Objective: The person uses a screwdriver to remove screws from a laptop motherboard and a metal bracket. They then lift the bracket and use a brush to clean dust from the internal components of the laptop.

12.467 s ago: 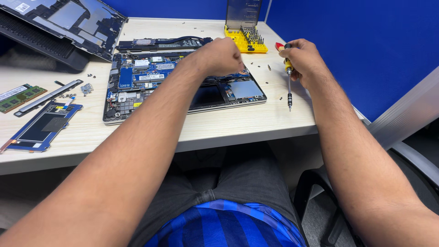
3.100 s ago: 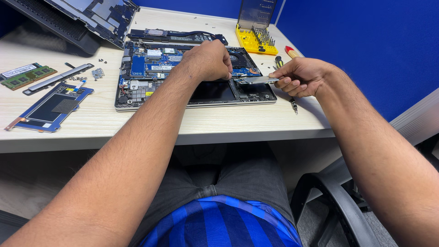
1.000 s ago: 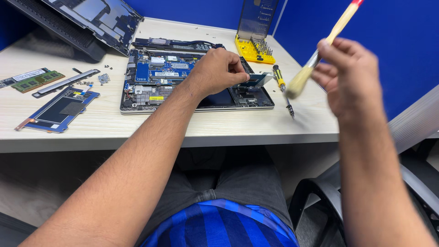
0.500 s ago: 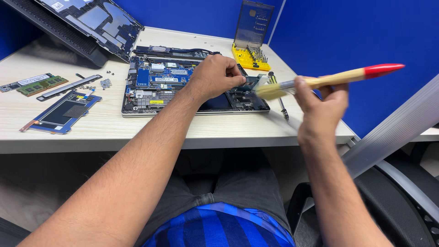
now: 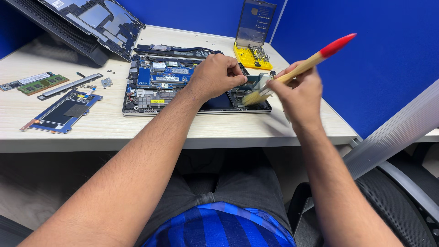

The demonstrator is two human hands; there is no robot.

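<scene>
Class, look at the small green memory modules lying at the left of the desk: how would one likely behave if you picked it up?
The green memory modules look thin and flat, so probably light and stiff. Lying flush on the desk, one is likely awkward to lift. Exposed chips suggest fragility.

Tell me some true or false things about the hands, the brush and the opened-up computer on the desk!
1. The right hand holds a brush with a red-tipped wooden handle. True.
2. The brush's bristles point at the opened laptop. True.
3. The left hand is holding a screwdriver. False: it rests closed on the laptop's insides, with no tool showing.
4. The yellow screwdriver bit tray sits on the floor. False: it stands on the desk, behind the laptop.
5. Green memory sticks lie at the desk's left side. True.
</scene>
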